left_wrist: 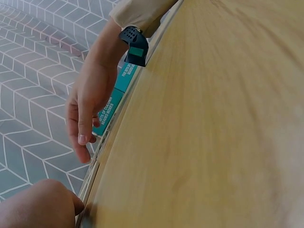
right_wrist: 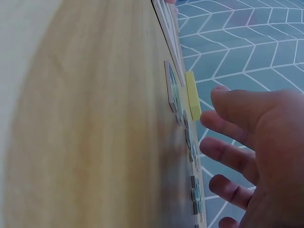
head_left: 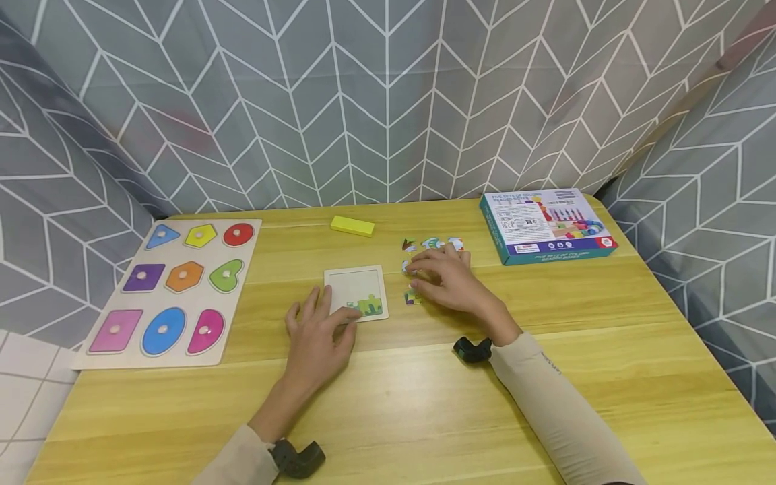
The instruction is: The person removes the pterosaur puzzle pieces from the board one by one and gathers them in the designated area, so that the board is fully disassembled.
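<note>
A small pale square puzzle tray [head_left: 353, 279] lies mid-table, with green jigsaw pieces [head_left: 371, 305] fitted along its lower right. My left hand [head_left: 318, 343] rests at the tray's left and lower edge, fingers spread and touching its border. To the right, my right hand [head_left: 451, 281] hovers over loose jigsaw pieces [head_left: 412, 297], its fingers gently bent and apart. Nothing sits between those fingers in the right wrist view, where the loose pieces [right_wrist: 171, 86] lie flat beside the fingertips. Part of the group of pieces is hidden under this hand.
A wooden shape board [head_left: 200, 252] with knobbed shapes lies at the left. Behind the tray is a yellow block [head_left: 353, 226]. A beaded-toy box [head_left: 548, 225] stands at the back right, near the patterned curtain [head_left: 388, 101]. Both wrists wear black devices [head_left: 473, 350].
</note>
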Action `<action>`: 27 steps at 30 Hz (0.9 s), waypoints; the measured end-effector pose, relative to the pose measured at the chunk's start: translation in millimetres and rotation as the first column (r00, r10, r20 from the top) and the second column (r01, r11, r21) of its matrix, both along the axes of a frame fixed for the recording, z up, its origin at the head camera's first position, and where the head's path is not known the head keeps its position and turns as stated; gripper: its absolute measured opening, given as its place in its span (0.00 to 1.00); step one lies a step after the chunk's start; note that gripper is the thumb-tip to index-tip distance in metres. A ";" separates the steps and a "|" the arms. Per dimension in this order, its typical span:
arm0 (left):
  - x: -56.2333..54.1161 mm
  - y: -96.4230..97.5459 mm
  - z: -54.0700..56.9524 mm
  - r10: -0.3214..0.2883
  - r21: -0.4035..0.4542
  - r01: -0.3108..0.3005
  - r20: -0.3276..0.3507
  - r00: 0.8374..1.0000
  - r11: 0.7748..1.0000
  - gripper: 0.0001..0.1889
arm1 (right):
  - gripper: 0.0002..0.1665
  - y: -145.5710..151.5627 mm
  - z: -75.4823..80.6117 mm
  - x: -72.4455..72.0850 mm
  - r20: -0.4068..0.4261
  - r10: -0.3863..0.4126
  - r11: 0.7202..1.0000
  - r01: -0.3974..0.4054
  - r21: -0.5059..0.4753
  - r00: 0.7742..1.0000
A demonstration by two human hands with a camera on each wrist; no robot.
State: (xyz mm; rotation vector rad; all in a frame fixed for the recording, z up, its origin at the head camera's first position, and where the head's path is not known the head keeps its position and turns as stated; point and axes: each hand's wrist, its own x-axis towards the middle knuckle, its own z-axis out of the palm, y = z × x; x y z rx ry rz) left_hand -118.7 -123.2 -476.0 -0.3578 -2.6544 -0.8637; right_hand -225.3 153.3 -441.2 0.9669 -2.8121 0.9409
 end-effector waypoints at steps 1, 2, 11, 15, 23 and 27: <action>0.0 0.0 0.0 -0.003 0.001 0.003 0.000 1.000 1.000 0.08 | 0.16 -0.5 0.2 0.2 -0.003 0.002 1.000 -0.002 -0.005 1.000; -0.1 0.1 0.0 -0.006 0.001 0.006 0.000 1.000 1.000 0.08 | 0.16 -0.9 0.4 0.4 -0.005 0.004 1.000 -0.004 -0.009 1.000; -0.2 0.4 1.4 -0.021 0.000 0.021 -0.009 1.000 1.000 0.09 | 0.16 -20.6 4.7 11.9 -0.031 0.032 0.999 -0.032 -0.001 0.999; -0.3 0.3 2.7 -0.023 0.019 0.024 -0.041 0.999 1.000 0.08 | 0.15 -37.0 4.3 22.8 -0.069 0.099 0.995 -0.097 0.038 0.993; -1.8 -1.1 2.8 -0.009 0.049 0.012 -0.079 0.997 0.999 0.09 | 0.12 -57.6 0.4 35.2 -0.092 0.114 0.992 -0.109 0.059 0.989; -2.7 -2.0 3.2 0.013 0.046 -0.012 -0.025 1.000 0.999 0.13 | 0.13 -59.8 -1.4 36.5 -0.104 0.110 0.993 -0.104 0.064 0.988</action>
